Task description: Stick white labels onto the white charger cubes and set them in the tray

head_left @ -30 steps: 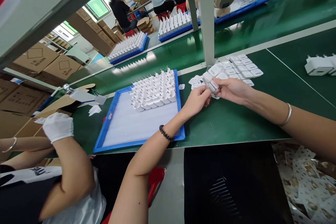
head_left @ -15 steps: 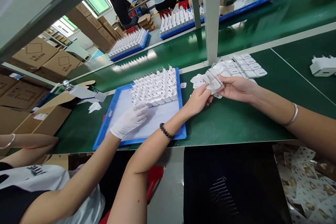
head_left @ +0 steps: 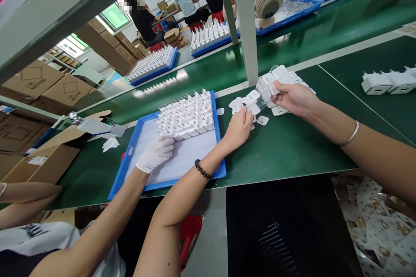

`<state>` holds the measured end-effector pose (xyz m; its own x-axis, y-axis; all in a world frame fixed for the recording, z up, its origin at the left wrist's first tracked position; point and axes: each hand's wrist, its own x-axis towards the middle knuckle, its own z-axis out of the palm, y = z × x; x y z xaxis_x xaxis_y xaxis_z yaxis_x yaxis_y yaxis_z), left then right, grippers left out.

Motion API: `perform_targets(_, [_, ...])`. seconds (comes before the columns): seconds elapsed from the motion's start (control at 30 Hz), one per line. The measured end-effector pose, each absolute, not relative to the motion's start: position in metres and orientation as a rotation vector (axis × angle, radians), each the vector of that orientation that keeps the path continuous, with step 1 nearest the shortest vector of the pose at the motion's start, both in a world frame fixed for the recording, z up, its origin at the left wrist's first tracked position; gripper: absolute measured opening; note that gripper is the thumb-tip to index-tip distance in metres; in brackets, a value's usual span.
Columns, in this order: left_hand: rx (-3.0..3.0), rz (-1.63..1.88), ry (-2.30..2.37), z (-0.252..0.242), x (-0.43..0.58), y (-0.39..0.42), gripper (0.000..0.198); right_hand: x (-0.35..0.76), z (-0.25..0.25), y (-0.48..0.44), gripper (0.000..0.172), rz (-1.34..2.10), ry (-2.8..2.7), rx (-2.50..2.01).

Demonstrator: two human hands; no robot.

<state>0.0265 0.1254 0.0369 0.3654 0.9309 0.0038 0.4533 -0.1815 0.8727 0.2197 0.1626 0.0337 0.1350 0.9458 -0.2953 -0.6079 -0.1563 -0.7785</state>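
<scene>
My right hand [head_left: 294, 97] grips a clear plastic sheet bearing white rounded-square pieces [head_left: 268, 84], above the green bench. To its left, my left hand [head_left: 239, 127] has its fingers pressed together over a loose pile of small white pieces [head_left: 238, 102]; what they hold, if anything, is hidden. One loose white piece [head_left: 263, 120] lies between my hands. Left of them stands a blue-rimmed tray [head_left: 213, 108] with rows of white plug adapters [head_left: 191, 114], prongs up.
A co-worker's white-gloved hand [head_left: 156, 153] reaches into the tray beside my left forearm. A metal post [head_left: 245, 26] rises behind the pile. White adapters [head_left: 377, 83] stand at the right. A small fan [head_left: 269, 0] and more trays lie beyond.
My hands have moved apart, the left down to the loose pieces and the right holding up the sheet. The gloved hand has closed near the adapters' front corner. The view has shifted slightly.
</scene>
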Motion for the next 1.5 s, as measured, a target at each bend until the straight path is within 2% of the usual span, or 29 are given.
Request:
perform_targets(0.23, [1.755,0.698,1.343,0.04,0.016,0.124,0.033,0.248,0.029,0.177,0.019,1.163,-0.417,-1.067])
perform_targets(0.37, [1.739,0.645,1.416,0.041,0.013,0.126,0.034,0.238,0.029,0.17,0.014,1.25,-0.561,-1.075])
perform_targets(0.5, [1.678,0.642,1.27,0.037,0.016,0.128,0.032,0.209,0.029,0.151,0.011,1.421,-0.747,-1.039])
perform_targets(0.63, [1.643,0.634,1.193,0.03,0.018,0.132,0.034,0.194,0.03,0.136,0.017,1.538,-0.837,-0.984])
perform_targets(0.97, [1.464,0.634,0.953,0.037,0.025,0.131,0.022,0.198,0.043,0.133,0.03,1.671,-0.744,-0.931])
perform_targets(1.27, [1.447,0.625,0.896,0.04,0.026,0.13,0.033,0.202,0.039,0.142,0.028,1.702,-0.597,-1.013])
perform_targets(1.5, [1.514,0.692,1.02,0.044,0.021,0.129,0.033,0.228,0.038,0.165,0.023,1.458,-0.477,-1.07])
